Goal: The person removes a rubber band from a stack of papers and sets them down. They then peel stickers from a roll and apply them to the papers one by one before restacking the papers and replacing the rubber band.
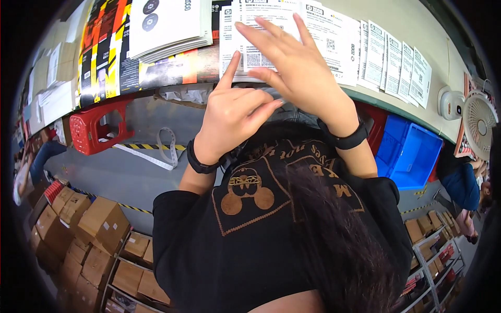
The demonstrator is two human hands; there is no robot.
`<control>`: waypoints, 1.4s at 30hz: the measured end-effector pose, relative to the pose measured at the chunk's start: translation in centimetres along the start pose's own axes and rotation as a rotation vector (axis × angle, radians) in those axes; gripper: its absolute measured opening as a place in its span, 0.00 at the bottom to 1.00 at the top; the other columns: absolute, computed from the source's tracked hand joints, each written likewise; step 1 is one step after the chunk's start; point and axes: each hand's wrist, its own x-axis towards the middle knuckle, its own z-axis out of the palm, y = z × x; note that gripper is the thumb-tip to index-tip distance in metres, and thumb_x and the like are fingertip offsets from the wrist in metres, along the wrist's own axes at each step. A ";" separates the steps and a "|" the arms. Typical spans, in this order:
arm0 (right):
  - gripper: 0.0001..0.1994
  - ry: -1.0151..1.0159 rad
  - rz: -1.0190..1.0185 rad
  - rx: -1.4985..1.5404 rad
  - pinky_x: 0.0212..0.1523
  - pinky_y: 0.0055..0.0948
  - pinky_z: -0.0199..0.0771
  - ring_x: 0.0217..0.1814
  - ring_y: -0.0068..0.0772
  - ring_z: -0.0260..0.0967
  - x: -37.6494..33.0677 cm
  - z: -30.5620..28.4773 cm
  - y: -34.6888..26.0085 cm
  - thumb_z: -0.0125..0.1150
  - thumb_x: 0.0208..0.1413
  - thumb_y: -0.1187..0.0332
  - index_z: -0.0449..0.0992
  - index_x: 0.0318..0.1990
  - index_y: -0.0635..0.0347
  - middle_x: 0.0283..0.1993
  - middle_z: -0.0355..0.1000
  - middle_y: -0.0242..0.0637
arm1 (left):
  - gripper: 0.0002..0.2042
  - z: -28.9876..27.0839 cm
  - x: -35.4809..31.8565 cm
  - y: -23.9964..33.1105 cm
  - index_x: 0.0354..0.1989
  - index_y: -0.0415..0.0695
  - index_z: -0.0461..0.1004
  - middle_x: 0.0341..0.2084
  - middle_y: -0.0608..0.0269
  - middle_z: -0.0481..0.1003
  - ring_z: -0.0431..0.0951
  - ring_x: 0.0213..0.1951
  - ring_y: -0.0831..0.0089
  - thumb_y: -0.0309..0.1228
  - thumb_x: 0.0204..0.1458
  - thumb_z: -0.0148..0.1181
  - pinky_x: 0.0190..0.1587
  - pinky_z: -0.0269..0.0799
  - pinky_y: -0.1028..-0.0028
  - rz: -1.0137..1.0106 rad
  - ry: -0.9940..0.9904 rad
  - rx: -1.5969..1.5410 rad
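My right hand [300, 65] is spread, palm down, over white printed sheets [334, 39] with square codes at the table's edge. It overlaps the sheets in this view; whether it touches them cannot be told. Just left and nearer is my left hand [229, 112], its index finger stretched toward the sheets' left edge. The other left fingers curl loosely, the thumb points right, and nothing shows in the grip. A stack of white booklets [172, 26] with dark round pictures lies to the left. More printed sheets [394, 62] fan out in an overlapping row to the right.
Yellow, black and orange printed packaging [107, 52] covers the left part of the table [443, 49]. A small fan [479, 117] stands at the far right. Below are a red stool [94, 130], a blue crate [409, 151] and cardboard boxes [104, 221]. People sit at both sides.
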 end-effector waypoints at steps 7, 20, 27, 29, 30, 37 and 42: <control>0.25 -0.250 0.077 -0.172 0.64 0.47 0.33 0.63 0.35 0.51 -2.4 -3.2 1.5 0.52 0.51 0.61 0.59 0.58 0.50 0.57 0.61 0.35 | 0.05 0.3 -0.2 0.3 0.17 0.42 0.72 0.10 0.65 0.70 0.70 0.15 0.70 0.26 0.40 0.62 0.61 0.50 0.57 -0.011 -0.081 -0.013; 0.25 -0.151 0.139 -0.263 0.64 0.45 0.33 0.62 0.39 0.53 -5.2 -5.5 2.2 0.53 0.51 0.59 0.60 0.56 0.55 0.54 0.64 0.37 | 0.06 0.8 0.4 0.2 0.17 0.42 0.72 0.10 0.66 0.69 0.71 0.16 0.70 0.28 0.42 0.60 0.61 0.49 0.58 -0.016 -0.119 -0.017; 0.18 -0.118 0.373 0.590 0.55 0.30 0.58 0.51 0.29 0.64 -5.3 -5.1 0.6 0.57 0.49 0.68 0.68 0.48 0.63 0.46 0.69 0.39 | 0.03 -0.4 1.5 1.3 0.21 0.42 0.74 0.12 0.67 0.70 0.69 0.16 0.72 0.26 0.40 0.62 0.59 0.54 0.59 -0.051 0.095 -0.210; 0.12 -0.209 0.498 0.799 0.45 0.22 0.63 0.43 0.22 0.66 -5.3 -4.8 0.8 0.59 0.47 0.72 0.71 0.41 0.65 0.39 0.71 0.36 | 0.04 -0.9 1.5 1.4 0.24 0.42 0.75 0.19 0.66 0.73 0.71 0.21 0.73 0.26 0.39 0.63 0.58 0.55 0.58 -0.108 0.123 -0.305; 0.09 -0.256 0.560 0.902 0.41 0.18 0.65 0.39 0.19 0.67 -5.3 -4.6 0.7 0.60 0.47 0.74 0.73 0.37 0.66 0.36 0.72 0.34 | 0.04 -0.9 1.6 1.5 0.24 0.42 0.75 0.19 0.66 0.73 0.71 0.21 0.73 0.26 0.39 0.63 0.58 0.55 0.58 -0.109 0.121 -0.305; 0.05 -0.014 0.567 0.777 0.34 0.14 0.66 0.31 0.15 0.67 -5.0 -4.5 -0.2 0.61 0.46 0.75 0.73 0.30 0.67 0.27 0.71 0.30 | 0.17 -0.6 2.6 3.6 0.40 0.41 0.73 0.46 0.55 0.68 0.65 0.50 0.67 0.23 0.38 0.62 0.57 0.56 0.61 -0.046 -0.007 0.067; 0.05 -0.009 0.562 0.752 0.33 0.14 0.66 0.31 0.16 0.67 -4.9 -4.6 -0.3 0.60 0.46 0.76 0.73 0.30 0.67 0.26 0.72 0.30 | 0.19 0.3 3.2 4.8 0.42 0.40 0.72 0.42 0.56 0.71 0.68 0.50 0.68 0.22 0.37 0.63 0.57 0.56 0.64 0.038 0.088 0.197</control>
